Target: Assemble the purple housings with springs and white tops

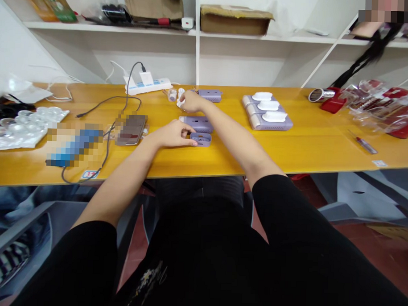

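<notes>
My left hand point(174, 134) grips the left end of a small open purple plastic housing point(201, 140) between thumb and fingers, close to the table's front edge. Just behind it lies a longer purple plastic case point(198, 123). My right hand point(191, 102) reaches farther back, its fingers bent together at some small white parts point(179, 97); what they hold is mostly hidden. Beside those parts, to the left, sits another small whitish round piece point(172, 95). A second purple case point(211, 96) rests behind my right wrist.
Three purple cases with white oval pieces point(268, 105) on top stand together at the right. A screwdriver-like tool point(365, 144), red parts in clear plastic point(389, 106), a power strip point(149, 85), a cable point(106, 154), a phone point(131, 129) and a clear bubbled tray point(27, 124) share the table.
</notes>
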The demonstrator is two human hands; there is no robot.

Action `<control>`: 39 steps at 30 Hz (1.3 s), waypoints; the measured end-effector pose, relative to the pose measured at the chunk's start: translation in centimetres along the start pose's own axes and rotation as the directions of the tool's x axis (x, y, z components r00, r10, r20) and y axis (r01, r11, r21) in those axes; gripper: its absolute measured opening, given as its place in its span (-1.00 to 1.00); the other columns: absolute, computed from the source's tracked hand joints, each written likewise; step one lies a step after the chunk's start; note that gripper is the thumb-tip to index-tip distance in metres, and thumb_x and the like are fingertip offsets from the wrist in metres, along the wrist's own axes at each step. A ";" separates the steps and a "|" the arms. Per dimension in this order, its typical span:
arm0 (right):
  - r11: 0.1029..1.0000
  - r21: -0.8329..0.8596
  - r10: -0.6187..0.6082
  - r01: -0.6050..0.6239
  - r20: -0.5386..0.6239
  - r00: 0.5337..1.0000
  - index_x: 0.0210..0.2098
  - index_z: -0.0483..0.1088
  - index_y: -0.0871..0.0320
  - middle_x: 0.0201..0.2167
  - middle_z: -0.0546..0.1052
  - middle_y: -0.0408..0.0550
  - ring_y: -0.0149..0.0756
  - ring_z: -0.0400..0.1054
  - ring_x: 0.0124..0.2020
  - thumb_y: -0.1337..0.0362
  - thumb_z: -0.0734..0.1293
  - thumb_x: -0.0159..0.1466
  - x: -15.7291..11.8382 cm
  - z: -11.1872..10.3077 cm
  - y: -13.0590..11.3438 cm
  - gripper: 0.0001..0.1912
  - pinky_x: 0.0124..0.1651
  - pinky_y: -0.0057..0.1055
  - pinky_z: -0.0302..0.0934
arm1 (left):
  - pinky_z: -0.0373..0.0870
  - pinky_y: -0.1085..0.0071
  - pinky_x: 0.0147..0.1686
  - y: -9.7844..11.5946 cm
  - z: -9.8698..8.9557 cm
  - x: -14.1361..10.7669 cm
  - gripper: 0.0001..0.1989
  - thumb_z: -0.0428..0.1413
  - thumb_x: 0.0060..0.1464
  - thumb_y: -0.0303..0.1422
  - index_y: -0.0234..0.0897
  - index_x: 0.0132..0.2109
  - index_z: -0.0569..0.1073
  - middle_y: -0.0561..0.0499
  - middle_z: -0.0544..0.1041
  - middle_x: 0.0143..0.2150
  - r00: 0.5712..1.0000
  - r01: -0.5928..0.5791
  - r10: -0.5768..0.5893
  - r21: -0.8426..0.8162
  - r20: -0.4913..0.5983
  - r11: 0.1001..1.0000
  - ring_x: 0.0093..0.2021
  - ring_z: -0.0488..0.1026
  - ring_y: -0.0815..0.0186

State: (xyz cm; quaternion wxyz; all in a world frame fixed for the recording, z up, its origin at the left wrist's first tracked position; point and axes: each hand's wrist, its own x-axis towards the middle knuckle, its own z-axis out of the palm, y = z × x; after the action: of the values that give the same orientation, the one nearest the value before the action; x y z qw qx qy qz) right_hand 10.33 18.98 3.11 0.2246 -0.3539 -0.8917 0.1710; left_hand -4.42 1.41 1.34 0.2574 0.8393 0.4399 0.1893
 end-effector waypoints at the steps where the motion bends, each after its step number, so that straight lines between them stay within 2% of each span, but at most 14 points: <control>1: 0.988 0.145 0.055 -0.055 0.000 0.998 -0.15 0.64 0.13 -0.38 0.68 -0.02 0.05 0.77 -0.17 0.29 0.63 0.36 -0.5 -0.4 0.1 -0.85 0.17 0.15 0.77 | 0.30 0.22 -0.31 0.0 0.0 0.0 -0.28 0.48 0.10 0.31 -0.23 0.06 0.85 0.01 0.57 -0.43 1.000 0.005 -0.005 -0.002 -0.004 1.000 -0.40 0.43 0.19; 3: 0.882 0.445 0.160 -0.151 0.019 0.987 -0.15 0.58 0.10 -0.37 0.66 -0.07 0.01 0.75 -0.16 0.27 0.67 0.36 -2.1 -1.5 -0.2 -0.78 0.18 0.17 0.77 | 0.32 0.23 -0.30 0.1 0.0 -0.1 -0.29 0.48 0.09 0.31 -0.22 0.06 0.84 0.01 0.60 -0.40 1.000 0.014 -0.014 -0.002 -0.015 1.000 -0.39 0.46 0.18; 6: 0.625 0.762 0.206 -0.171 0.051 0.977 -0.12 0.53 0.09 -0.25 0.71 -0.05 -0.11 0.76 -0.05 0.28 0.67 0.37 -6.0 -3.5 -1.3 -0.74 0.36 0.05 0.71 | 0.36 0.23 -0.27 0.3 0.1 -0.2 -0.27 0.50 0.08 0.31 -0.22 0.09 0.83 0.00 0.62 -0.36 0.999 0.019 -0.019 -0.001 -0.025 1.000 -0.35 0.49 0.17; 9: 0.429 0.885 0.229 -0.182 0.089 0.969 -0.07 0.51 0.07 -0.19 0.75 -0.07 -0.18 0.78 -0.01 0.30 0.66 0.38 -10.8 -5.3 -2.3 -0.71 0.41 -0.03 0.69 | 0.39 0.22 -0.25 0.3 0.2 -0.2 -0.16 0.53 0.06 0.27 -0.26 0.25 0.79 0.01 0.60 -0.35 1.000 0.023 -0.023 -0.017 0.004 1.000 -0.34 0.50 0.16; 11: 0.394 0.902 0.223 -0.176 0.092 0.970 -0.04 0.52 0.06 -0.16 0.79 -0.08 -0.16 0.80 0.00 0.27 0.70 0.36 -13.8 -6.2 -2.4 -0.66 0.38 -0.04 0.71 | 0.39 0.23 -0.25 0.4 0.4 -0.2 -0.12 0.55 0.04 0.26 -0.26 0.31 0.76 0.03 0.59 -0.36 0.999 0.021 -0.021 -0.028 0.024 0.999 -0.35 0.50 0.15; 13: 0.373 0.915 0.183 -0.156 0.093 0.979 -0.03 0.55 0.06 -0.15 0.81 -0.08 -0.18 0.81 0.00 0.23 0.77 0.30 -15.9 -6.7 -2.1 -0.58 0.29 -0.13 0.74 | 0.37 0.24 -0.27 0.5 0.6 -0.2 -0.19 0.55 0.06 0.24 -0.25 0.24 0.78 0.06 0.57 -0.38 1.000 0.005 -0.005 -0.027 0.022 1.000 -0.37 0.48 0.17; 16: 0.391 0.913 0.101 -0.115 0.082 0.992 -0.04 0.59 0.08 -0.11 0.85 -0.02 -0.20 0.79 -0.05 0.10 0.87 0.19 -17.1 -6.8 -1.2 -0.44 0.06 -0.29 0.74 | 0.31 0.29 -0.31 0.8 0.8 -0.3 -0.38 0.52 0.12 0.16 -0.23 0.10 0.79 0.12 0.50 -0.44 0.997 -0.070 0.069 -0.021 -0.037 0.997 -0.43 0.40 0.25; 19: 0.427 0.903 0.024 -0.052 0.046 0.999 -0.03 0.61 0.09 -0.06 0.86 0.01 -0.22 0.76 -0.10 -0.01 0.93 0.08 -16.8 -6.4 -0.6 -0.31 -0.12 -0.38 0.68 | 0.25 0.32 -0.32 1.1 0.8 -0.3 -0.48 0.52 0.15 0.08 -0.22 0.05 0.80 0.19 0.38 -0.49 0.972 -0.193 0.190 -0.008 -0.141 0.981 -0.46 0.30 0.31; 22: 0.447 0.892 -0.005 0.072 -0.077 0.997 -0.05 0.61 0.07 -0.05 0.84 -0.04 -0.23 0.73 -0.11 -0.06 0.95 0.01 -16.6 -5.8 -0.5 -0.26 -0.07 -0.35 0.68 | 0.23 0.33 -0.30 1.0 0.9 -0.1 -0.54 0.54 0.15 0.02 -0.20 0.03 0.79 0.18 0.37 -0.45 0.923 -0.295 0.288 0.008 -0.255 0.955 -0.44 0.26 0.32; 25: 0.468 0.864 0.017 0.188 -0.221 0.975 -0.09 0.59 0.04 -0.11 0.80 -0.10 -0.23 0.73 -0.08 -0.13 0.94 0.03 -17.2 -5.5 -0.3 -0.27 0.05 -0.28 0.70 | 0.27 0.33 -0.30 0.5 1.1 0.3 -0.53 0.56 0.11 0.00 -0.20 0.02 0.78 0.08 0.54 -0.32 0.886 -0.339 0.325 0.014 -0.330 0.941 -0.39 0.32 0.31; 28: 0.502 0.840 -0.001 0.207 -0.239 0.971 -0.12 0.58 0.04 -0.19 0.78 -0.12 -0.21 0.74 -0.08 -0.18 0.94 0.00 -18.1 -5.4 0.1 -0.24 0.07 -0.27 0.69 | 0.37 0.33 -0.24 0.0 1.4 0.6 -0.51 0.57 0.07 0.01 -0.19 0.00 0.76 -0.03 0.66 -0.19 0.871 -0.345 0.332 0.032 -0.363 0.938 -0.30 0.45 0.25; 32: 0.576 0.788 -0.068 0.215 -0.216 0.974 -0.13 0.59 0.08 -0.16 0.81 -0.07 -0.18 0.75 -0.06 -0.20 0.94 -0.01 -18.5 -5.2 0.4 -0.22 0.07 -0.26 0.67 | 0.50 0.30 -0.14 0.1 1.6 0.6 -0.46 0.56 0.06 0.04 -0.20 0.02 0.69 -0.08 0.74 -0.09 0.882 -0.318 0.279 -0.041 -0.379 0.947 -0.20 0.57 0.19; 35: 0.660 0.714 -0.116 0.234 -0.211 0.971 -0.14 0.64 0.11 -0.12 0.83 0.00 -0.17 0.73 -0.07 -0.20 0.93 0.02 -18.5 -4.6 0.4 -0.26 0.06 -0.25 0.65 | 0.46 0.35 -0.24 0.1 1.8 0.4 -0.46 0.55 0.07 0.00 -0.21 0.03 0.62 -0.04 0.74 -0.15 0.903 -0.295 0.224 -0.150 -0.366 0.944 -0.30 0.57 0.25; 39: 0.742 0.629 -0.137 0.232 -0.196 0.971 -0.12 0.68 0.13 -0.14 0.82 0.04 -0.16 0.69 -0.13 -0.27 0.88 0.09 -18.5 -4.0 0.7 -0.27 0.02 -0.21 0.62 | 0.29 0.43 -0.41 -0.3 1.8 0.3 -0.49 0.57 0.04 -0.10 -0.17 0.02 0.58 0.08 0.65 -0.31 0.929 -0.252 0.176 -0.208 -0.325 0.945 -0.48 0.43 0.36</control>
State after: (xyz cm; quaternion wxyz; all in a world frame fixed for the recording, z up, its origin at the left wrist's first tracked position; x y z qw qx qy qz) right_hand 24.78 6.92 0.98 0.4094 -0.1754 -0.7905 0.4203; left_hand -3.50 1.38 -0.24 0.2668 0.8052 0.3520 0.3956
